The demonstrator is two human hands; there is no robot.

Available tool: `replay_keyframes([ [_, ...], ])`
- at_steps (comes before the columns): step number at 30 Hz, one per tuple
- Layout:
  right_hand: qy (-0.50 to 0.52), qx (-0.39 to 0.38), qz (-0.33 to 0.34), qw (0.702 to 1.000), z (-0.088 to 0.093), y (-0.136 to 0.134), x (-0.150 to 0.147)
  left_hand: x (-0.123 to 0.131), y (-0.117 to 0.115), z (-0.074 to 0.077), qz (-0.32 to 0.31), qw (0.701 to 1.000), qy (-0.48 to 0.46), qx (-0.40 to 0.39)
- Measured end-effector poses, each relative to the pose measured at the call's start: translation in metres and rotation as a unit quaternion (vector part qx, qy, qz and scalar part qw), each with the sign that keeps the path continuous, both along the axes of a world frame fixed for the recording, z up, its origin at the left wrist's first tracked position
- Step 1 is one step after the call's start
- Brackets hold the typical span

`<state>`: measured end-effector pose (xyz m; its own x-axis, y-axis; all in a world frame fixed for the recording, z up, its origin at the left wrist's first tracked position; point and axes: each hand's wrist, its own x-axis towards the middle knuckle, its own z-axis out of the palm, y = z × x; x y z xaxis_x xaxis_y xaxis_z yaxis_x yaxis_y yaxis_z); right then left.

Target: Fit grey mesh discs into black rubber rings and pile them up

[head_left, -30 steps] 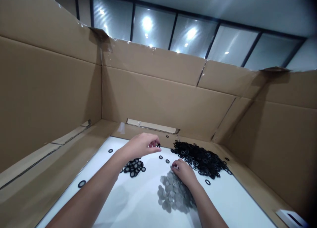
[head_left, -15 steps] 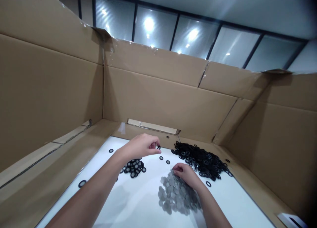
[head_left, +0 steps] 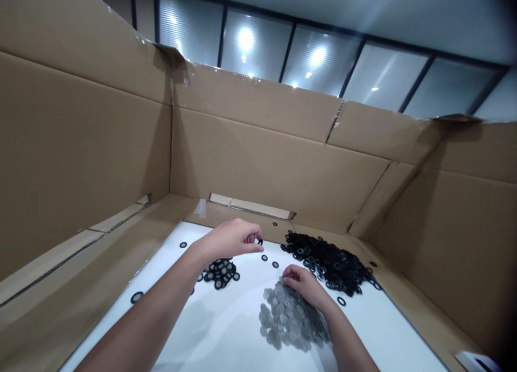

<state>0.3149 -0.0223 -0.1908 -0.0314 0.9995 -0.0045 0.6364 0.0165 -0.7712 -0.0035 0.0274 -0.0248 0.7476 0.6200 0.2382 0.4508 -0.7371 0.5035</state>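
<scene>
While the left hand (head_left: 230,238) pinches a black rubber ring (head_left: 260,242), the right hand (head_left: 305,285) curls on grey mesh discs (head_left: 291,318), its grip unclear.

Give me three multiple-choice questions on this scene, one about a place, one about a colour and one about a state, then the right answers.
1. Where is the smaller heap of black rings? A) Just right of the left forearm B) Against the far cardboard wall C) Right of the right forearm
2. What colour are the discs by the right hand? A) Orange B) Grey C) Green
3. What is the left hand doing? A) Lying flat B) Gripping the far cardboard wall C) Pinching a small black ring

Answers: 1 A, the heap sits beside that forearm. 2 B, the discs show grey. 3 C, the ring shows at its fingertips.
</scene>
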Motion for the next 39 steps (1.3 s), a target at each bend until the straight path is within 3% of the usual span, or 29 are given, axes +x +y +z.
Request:
replay_keyframes([
  [30,0.021,0.015,0.047,0.999,0.022,-0.012,-0.011,-0.001,-0.003,0.002,0.0,1.0,0.008,-0.021],
  [39,-0.033,0.019,0.024,0.999,0.026,-0.014,-0.009,-0.002,-0.002,0.001,-0.007,1.0,0.007,-0.029],
])
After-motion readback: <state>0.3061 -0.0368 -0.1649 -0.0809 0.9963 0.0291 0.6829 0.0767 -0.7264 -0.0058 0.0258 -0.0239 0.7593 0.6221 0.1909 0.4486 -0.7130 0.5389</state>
